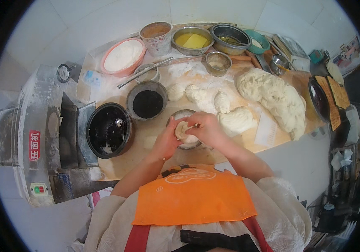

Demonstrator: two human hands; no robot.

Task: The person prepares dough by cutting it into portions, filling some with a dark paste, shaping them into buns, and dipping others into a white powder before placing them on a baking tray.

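Observation:
My left hand (pixel 167 140) cups a small round piece of dough (pixel 183 132) with its fingers curled round the side. The fingers of my right hand (pixel 206 129) pinch at the rim of the same dough. Right below them sits a round bowl (pixel 183 113), mostly covered by my hands. Left of my hands stand a grey bowl of black powder or seeds (pixel 147 103) and a black pot with a dark, glossy mix (pixel 106 130). Several dough pieces (pixel 235 120) rest on the floured board beyond and to the right, beside a large dough mass (pixel 274 101).
At the back are a pink basin of white flour (pixel 123 57), a tub (pixel 156 38), and a metal bowl of yellow liquid (pixel 191 40). A metal rod (pixel 145 72) lies across a small bowl. A floury machine (pixel 41 130) flanks the left; flat brown slabs (pixel 338 93) lie right.

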